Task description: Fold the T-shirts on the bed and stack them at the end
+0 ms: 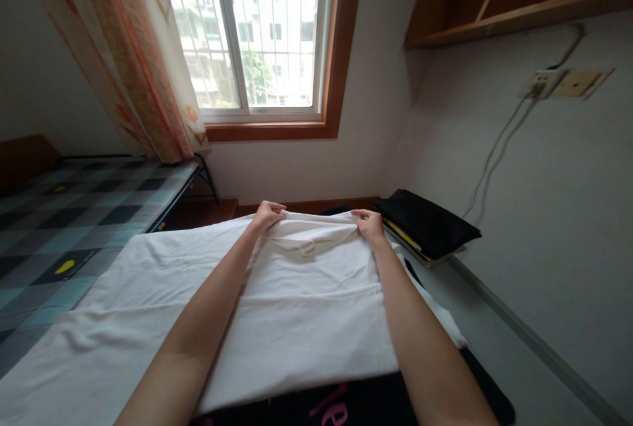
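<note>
A white shirt (311, 327) lies spread out before me, with creases running across it and what looks like a neckline fold near its far end. My left hand (268, 215) pinches the far edge of the shirt between thumb and fingers. A forearm's width to the right, my right hand (368, 223) grips the same edge, so the cloth stretches between the two hands. White fabric (138, 281) also spreads far to the left; I cannot tell whether it is all one piece. Beneath the near edge shows a black surface (291, 409) with pink lettering.
To the left is a bed (93, 215) with a checked cover. Black folded items (428, 225) are stacked at the far right, by the wall. A window (257, 37) with a patterned curtain (133, 50) stands ahead. A shelf (519, 14) and plugged-in cord (494, 155) are on the right.
</note>
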Available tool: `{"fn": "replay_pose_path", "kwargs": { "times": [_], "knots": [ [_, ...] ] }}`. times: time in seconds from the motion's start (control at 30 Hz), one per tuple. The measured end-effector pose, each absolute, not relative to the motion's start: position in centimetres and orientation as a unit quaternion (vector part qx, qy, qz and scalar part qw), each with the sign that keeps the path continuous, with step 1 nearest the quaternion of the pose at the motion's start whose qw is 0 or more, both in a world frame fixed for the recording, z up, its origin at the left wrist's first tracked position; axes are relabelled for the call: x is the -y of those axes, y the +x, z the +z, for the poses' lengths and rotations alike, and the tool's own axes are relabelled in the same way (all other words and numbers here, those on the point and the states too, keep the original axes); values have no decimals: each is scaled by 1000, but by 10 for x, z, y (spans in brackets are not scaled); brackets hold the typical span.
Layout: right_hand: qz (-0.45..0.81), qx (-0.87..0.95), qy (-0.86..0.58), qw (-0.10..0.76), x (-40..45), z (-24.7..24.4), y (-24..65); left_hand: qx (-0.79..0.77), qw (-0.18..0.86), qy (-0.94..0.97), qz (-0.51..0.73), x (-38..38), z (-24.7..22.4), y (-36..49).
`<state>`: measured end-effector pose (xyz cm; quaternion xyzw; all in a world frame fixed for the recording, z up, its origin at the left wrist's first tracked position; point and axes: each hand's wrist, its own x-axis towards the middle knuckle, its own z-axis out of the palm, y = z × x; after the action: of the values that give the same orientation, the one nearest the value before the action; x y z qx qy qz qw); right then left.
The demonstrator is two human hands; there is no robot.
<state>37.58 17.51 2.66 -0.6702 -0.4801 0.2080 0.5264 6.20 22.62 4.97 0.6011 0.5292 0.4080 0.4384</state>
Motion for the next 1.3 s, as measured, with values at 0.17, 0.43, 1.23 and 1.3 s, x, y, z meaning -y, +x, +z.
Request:
{"fn": "replay_pose_path", "kwargs": {
  "times": [0.17,0.43,1.23,1.3],
  "knots": [
    [181,494,-687,502,-174,28,376,-536,408,632,383,-228,49,62],
    [222,588,-662,409,-173,27,371,-577,312,685,318,-224,56,64],
    [42,555,-743,371,-159,71,359,-615,53,768,171,-216,63,74],
    [101,623,-706,320,-152,90,348,-622,69,761,175,-216,61,73]
  ]
}}
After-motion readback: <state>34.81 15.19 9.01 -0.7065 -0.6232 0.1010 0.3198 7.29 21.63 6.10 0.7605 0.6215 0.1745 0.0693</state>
